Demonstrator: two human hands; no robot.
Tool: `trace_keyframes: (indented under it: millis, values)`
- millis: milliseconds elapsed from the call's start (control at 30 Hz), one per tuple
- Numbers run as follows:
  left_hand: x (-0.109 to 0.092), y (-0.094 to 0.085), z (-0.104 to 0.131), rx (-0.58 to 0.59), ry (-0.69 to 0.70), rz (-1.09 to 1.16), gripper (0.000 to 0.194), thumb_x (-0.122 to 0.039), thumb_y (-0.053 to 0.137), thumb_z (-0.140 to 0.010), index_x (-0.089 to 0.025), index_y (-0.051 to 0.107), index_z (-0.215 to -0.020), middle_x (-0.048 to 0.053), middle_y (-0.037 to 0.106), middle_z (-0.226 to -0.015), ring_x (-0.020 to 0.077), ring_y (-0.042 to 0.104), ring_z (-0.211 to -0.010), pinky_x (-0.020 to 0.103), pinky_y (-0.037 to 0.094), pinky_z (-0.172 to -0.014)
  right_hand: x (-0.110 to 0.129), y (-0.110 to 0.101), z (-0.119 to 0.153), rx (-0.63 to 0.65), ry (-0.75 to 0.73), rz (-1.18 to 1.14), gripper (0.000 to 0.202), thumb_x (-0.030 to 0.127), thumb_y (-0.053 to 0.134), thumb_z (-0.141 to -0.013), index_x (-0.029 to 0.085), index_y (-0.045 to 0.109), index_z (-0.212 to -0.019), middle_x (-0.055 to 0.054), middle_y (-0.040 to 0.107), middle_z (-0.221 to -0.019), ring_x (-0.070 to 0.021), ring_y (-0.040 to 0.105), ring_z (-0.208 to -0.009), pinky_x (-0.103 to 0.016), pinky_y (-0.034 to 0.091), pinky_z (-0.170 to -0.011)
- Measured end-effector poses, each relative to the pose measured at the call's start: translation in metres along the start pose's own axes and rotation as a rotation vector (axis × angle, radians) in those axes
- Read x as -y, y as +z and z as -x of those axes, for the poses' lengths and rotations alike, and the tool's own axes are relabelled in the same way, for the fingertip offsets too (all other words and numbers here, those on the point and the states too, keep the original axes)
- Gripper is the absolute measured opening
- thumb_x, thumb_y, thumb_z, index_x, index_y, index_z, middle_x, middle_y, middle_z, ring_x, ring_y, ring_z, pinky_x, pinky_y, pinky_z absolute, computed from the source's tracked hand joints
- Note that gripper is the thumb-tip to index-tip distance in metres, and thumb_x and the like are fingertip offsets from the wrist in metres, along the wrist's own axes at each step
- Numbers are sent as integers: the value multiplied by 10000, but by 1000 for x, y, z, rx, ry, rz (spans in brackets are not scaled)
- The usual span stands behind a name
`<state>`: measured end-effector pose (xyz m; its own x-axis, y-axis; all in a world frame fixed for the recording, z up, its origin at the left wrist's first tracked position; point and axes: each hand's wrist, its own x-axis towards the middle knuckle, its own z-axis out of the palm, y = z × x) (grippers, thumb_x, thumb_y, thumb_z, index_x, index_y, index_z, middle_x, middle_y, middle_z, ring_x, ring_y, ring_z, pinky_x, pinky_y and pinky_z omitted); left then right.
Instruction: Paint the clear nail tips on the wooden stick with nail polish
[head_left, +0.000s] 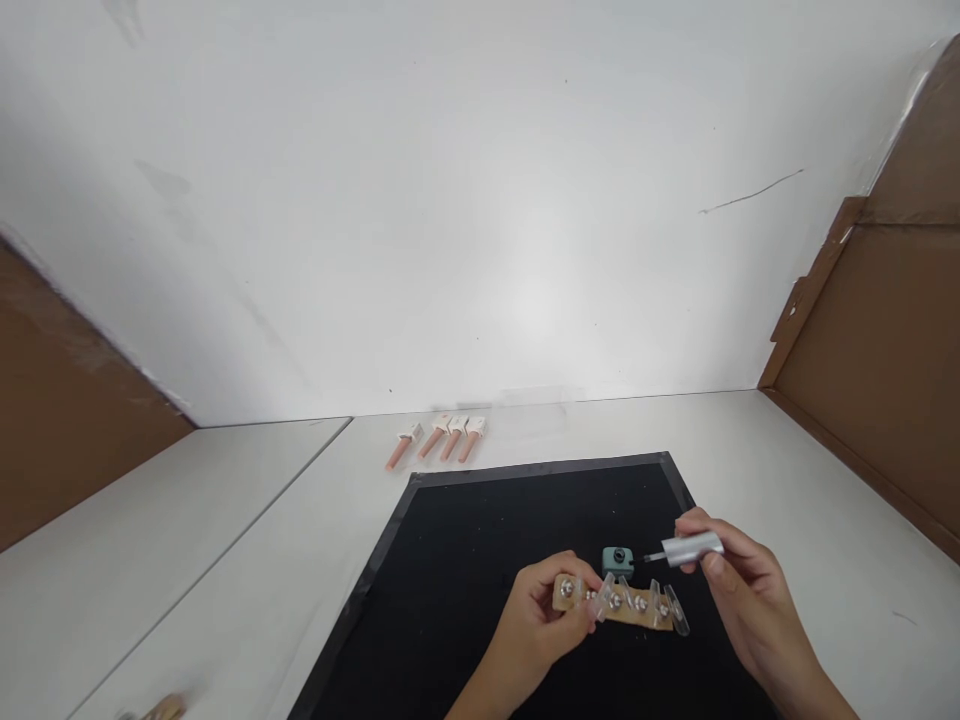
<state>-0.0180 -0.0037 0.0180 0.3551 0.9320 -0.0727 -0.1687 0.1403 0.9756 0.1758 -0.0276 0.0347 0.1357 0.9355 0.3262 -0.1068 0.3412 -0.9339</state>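
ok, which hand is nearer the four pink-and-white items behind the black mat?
Left. The left hand is in front of the pink-and-white items and somewhat right; the right hand is much farther right.

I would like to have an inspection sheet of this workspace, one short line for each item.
Surface: black mat on a white table.
Job's things: strip bearing clear pieces; brush; small green bottle, open.
Clutter: four pink-and-white sticks behind the mat; brown object at the bottom-left edge, mostly cut off.
Hands: left grips the strip; right holds the brush, tip near the bottle.
Cables: nothing seen.
Surroundings: white wall, brown side panels.
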Motion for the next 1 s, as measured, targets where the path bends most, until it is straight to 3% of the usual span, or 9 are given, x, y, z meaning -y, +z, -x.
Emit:
trace_keyframes:
  millis: [300, 500, 1000]
  values:
    - [4, -3, -2, -13, 186, -203, 156, -296, 715, -592, -159, 646, -563, -32, 466, -502, 78, 359, -432, 226, 272, -451, 4, 7, 3, 210, -185, 157, 171, 414, 652, -803, 330, 753, -913, -49, 635, -650, -211, 552, -668, -278, 486, -507]
    - [3, -4, -2, -14, 253, -256, 127, -277, 691, -611, -166, 650, -565, -20, 480, -521, 85, 377, -429, 235, 291, -463, -1, 8, 2, 212, -252, 248, 166, 420, 649, -804, 334, 743, -911, -42, 663, -636, -230, 559, -696, -324, 499, -580]
    - [8, -5, -1, -20, 347, -310, 89, -213, 623, -638, -156, 671, -590, -4, 493, -531, 86, 379, -426, 229, 287, -450, 1, 11, 1, 195, -298, 347, 175, 425, 626, -822, 301, 739, -872, -37, 638, -614, -211, 555, -653, -291, 496, -534]
